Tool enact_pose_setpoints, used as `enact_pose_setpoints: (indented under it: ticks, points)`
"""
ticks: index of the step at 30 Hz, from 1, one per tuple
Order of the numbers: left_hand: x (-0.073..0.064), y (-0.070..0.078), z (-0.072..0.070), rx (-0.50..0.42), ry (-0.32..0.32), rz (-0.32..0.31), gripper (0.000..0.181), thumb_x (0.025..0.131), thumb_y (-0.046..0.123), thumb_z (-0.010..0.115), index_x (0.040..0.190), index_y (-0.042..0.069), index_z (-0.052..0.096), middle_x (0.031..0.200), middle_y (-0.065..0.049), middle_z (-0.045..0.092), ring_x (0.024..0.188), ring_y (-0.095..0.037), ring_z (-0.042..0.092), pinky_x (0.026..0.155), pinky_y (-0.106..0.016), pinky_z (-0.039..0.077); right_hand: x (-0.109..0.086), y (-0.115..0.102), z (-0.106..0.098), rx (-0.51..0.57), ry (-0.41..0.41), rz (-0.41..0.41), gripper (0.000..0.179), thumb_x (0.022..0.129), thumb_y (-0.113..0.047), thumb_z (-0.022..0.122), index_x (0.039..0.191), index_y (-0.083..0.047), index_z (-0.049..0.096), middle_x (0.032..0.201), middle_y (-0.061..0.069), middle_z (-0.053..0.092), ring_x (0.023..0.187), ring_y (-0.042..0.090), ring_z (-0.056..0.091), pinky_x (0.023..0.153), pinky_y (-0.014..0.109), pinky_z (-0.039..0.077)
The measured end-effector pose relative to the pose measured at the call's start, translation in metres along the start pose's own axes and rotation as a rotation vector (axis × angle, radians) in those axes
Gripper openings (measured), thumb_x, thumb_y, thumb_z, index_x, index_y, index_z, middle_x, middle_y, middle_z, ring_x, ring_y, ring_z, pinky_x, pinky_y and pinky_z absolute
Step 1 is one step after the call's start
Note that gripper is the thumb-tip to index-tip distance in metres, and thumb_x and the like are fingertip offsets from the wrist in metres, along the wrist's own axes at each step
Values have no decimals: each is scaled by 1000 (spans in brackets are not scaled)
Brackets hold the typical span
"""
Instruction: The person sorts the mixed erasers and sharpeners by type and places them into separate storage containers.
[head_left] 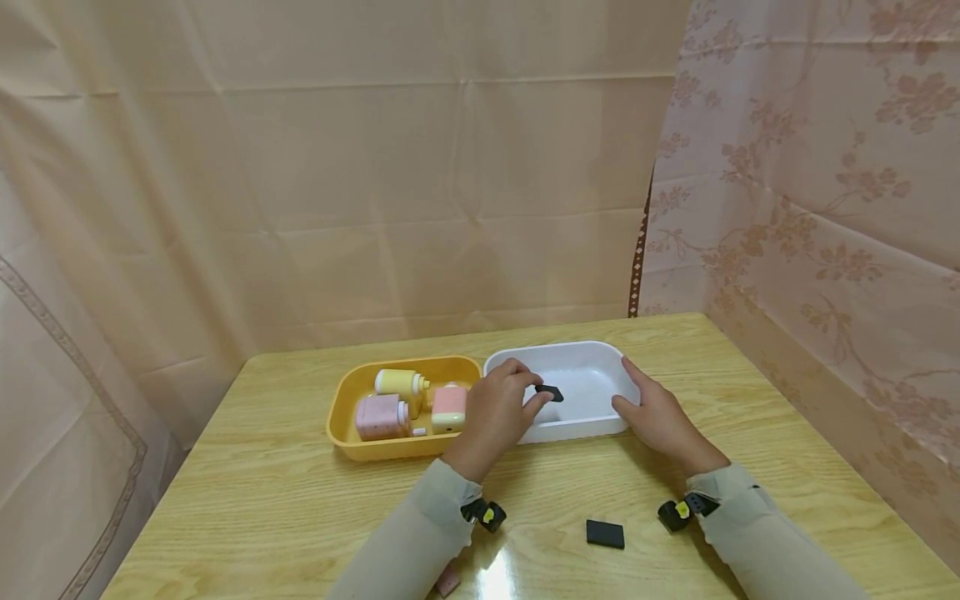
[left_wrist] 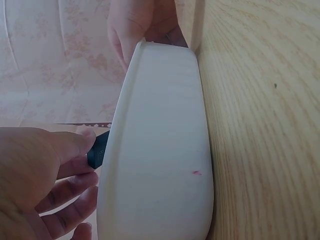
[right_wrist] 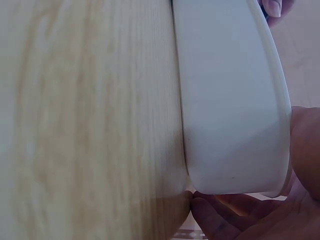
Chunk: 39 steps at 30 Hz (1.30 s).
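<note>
My left hand [head_left: 492, 411] pinches a small flat black block [head_left: 552, 392] between thumb and forefinger, over the left part of the white tray [head_left: 577, 430]. In the left wrist view the block [left_wrist: 99, 151] pokes out from the fingertips beside the tray's rim, and the other fingers are loosely bent. My right hand [head_left: 662, 418] grips the tray's right end, thumb at the rim. From the right wrist, its fingers [right_wrist: 220, 220] show against the tray's outer end wall, low by the table.
Left of the white tray stands a yellow tray [head_left: 375, 452] holding a yellow-and-white item [head_left: 400, 382], a pink glittery one [head_left: 380, 417] and a pink-and-cream one [head_left: 449, 408]. Another flat black block [head_left: 604, 534] lies on the table in front, between the forearms. A pink piece [head_left: 447, 581] shows near the left sleeve.
</note>
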<state>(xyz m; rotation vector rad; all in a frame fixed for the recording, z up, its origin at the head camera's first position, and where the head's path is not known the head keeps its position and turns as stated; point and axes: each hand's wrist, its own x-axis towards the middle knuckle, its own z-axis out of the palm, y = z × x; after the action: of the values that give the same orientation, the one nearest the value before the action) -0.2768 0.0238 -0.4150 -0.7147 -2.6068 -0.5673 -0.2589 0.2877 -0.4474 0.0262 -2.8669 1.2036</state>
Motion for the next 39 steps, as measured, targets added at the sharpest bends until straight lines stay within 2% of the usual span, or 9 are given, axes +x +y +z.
enact_pose_setpoints:
  ticks: [13, 39]
  points:
    - [0, 0, 1, -2, 10, 8, 25, 91, 44, 78, 99, 21, 83, 101, 7, 68, 87, -11, 63, 67, -22, 50, 0, 0, 1, 2, 2, 4, 77, 106, -18, 54, 166, -4, 7, 169, 27, 18, 152, 51, 26, 115, 63, 32]
    - [1, 0, 1, 16, -19, 7, 28, 92, 45, 78, 105, 20, 83, 105, 5, 69, 89, -12, 65, 71, -24, 53, 0, 0, 0, -2, 0, -2, 77, 106, -18, 53, 165, -3, 8, 168, 28, 19, 152, 51, 26, 116, 64, 30]
